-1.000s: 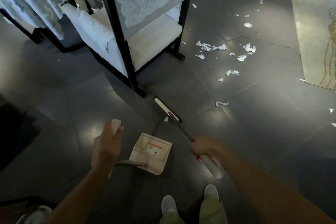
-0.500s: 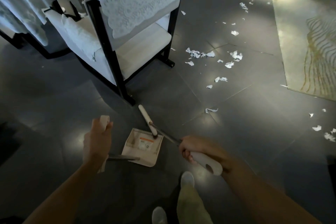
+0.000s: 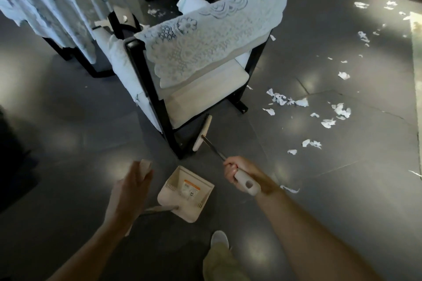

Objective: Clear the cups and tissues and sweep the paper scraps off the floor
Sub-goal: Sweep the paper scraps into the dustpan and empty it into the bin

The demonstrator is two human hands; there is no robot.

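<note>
The paper scraps (image 3: 285,100) lay mostly to my right on the dark floor (image 3: 80,143), the thickest cluster just past the chair's far leg, looser bits trailing off toward the rug (image 3: 416,64), and 1 scrap (image 3: 289,189) just beside my right wrist. None of them touched the broom (image 3: 202,133), whose cream head sat on the tiles close against the near side of the chair (image 3: 205,93), well apart from the main cluster. My right hand (image 3: 237,167) kept a clenched grip on the broom's cream handle end, with the thin metal shaft running forward and down from it. My left hand (image 3: 127,191) was wrapped in a firm grip round the top of the long handle of the dustpan (image 3: 187,191), which stood on the floor between my 2 hands, mouth toward the chair. The light was dim, so I could not tell whether the pan held any paper; I made out only its orange label.

I judged this to be the sweeping step, with most of the floor not yet done. The next move called for swinging the broom head clear of the chair leg and out to the right, behind the cluster, then drawing the scraps back toward the pan's mouth. Behind the chair, more scraps showed near the lace-draped bench (image 3: 45,7).
</note>
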